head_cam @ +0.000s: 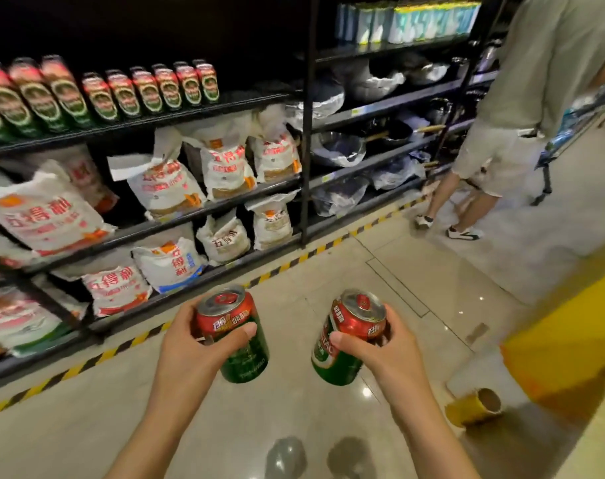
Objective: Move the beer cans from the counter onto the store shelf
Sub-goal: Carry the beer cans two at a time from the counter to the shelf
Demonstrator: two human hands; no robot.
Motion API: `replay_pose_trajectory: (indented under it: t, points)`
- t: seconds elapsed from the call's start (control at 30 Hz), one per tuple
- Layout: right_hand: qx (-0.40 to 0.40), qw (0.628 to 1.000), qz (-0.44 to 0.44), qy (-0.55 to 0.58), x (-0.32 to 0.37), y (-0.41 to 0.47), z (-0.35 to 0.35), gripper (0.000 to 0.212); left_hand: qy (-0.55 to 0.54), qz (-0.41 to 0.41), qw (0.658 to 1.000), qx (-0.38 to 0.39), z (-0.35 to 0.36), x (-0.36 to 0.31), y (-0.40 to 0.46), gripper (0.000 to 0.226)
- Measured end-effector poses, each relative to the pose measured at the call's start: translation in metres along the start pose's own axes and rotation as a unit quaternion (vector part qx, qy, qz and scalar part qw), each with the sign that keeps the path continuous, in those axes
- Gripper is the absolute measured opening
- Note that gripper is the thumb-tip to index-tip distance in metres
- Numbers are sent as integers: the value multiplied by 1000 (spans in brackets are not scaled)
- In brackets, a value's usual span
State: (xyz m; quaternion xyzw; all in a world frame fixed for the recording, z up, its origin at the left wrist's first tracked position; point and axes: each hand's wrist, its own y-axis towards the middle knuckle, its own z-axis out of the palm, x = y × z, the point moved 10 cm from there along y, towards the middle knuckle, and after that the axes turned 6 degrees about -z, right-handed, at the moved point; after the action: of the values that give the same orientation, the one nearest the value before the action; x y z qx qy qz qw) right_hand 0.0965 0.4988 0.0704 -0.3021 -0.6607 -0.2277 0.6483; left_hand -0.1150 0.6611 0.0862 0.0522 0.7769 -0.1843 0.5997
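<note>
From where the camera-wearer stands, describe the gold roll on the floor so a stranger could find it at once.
Start at the yellow counter on the right. At its foot on the tiled floor lies the gold roll, on its side. Its shiny gold wrap and brown cardboard core set it apart.

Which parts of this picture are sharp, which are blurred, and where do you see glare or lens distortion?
Head view: the two cans, one in the left hand and one in the right hand, are fairly sharp; the row of cans on the shelf is smeared by motion blur; small glare spots shine on the floor tiles; the wide-angle lens bends the shelf rails; the top left is dark.
</note>
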Motion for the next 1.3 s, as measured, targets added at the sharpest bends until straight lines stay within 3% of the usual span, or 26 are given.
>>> replay_pose_trajectory:
  t: [0.4,0.67,0.9,1.3]
  points:
    - [32,999,-32,-25,34,186,78,52,-17,29,999,-16,13,-67,161,64]
    - [79,995,-56,-10,75,350,126,60,-10,30,997,-74,18,-120,302,56]
    - [119,990,-71,-35,92,454,166,52,-14,12,993,-118,12,-128,396,49]
    - [131,988,-70,-46,109,649,223,51,-23,31,994,-104,43,-183,604,56]
